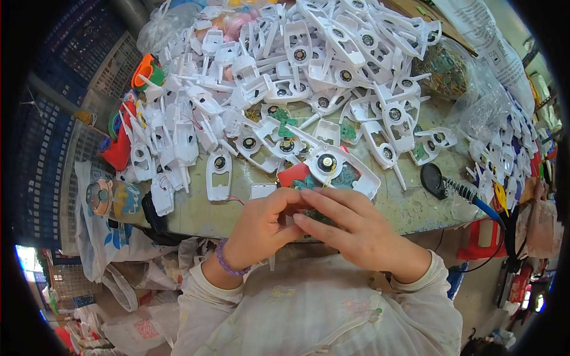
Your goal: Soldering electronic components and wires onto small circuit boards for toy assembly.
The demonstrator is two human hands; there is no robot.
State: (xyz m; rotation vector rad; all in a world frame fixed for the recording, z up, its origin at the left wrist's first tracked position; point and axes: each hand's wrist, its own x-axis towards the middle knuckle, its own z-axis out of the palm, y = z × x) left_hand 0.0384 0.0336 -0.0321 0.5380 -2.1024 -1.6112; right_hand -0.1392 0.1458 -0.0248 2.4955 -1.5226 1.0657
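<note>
Close to the table's front edge, my left hand [265, 221] and my right hand [357, 230] come together with fingertips almost touching. Fingers on both are bent and closed around something small that they mostly hide; a bit of green [317, 217] shows beneath the right fingers. Just beyond my fingertips lies a white plastic housing [360, 172] with a round black speaker [326, 163] in it. Around this housing are a red piece [293, 174] and green circuit boards [346, 175]. A lone white housing [219, 175] with a speaker rests left of my hands.
A large heap of white housings [297, 71] covers the table's far side. To the right stands a coiled soldering-iron holder [461, 190] with a blue cable. A clear jar [123, 200] and a black object [156, 221] sit at the left edge. Bagged housings [504, 148] lie far right.
</note>
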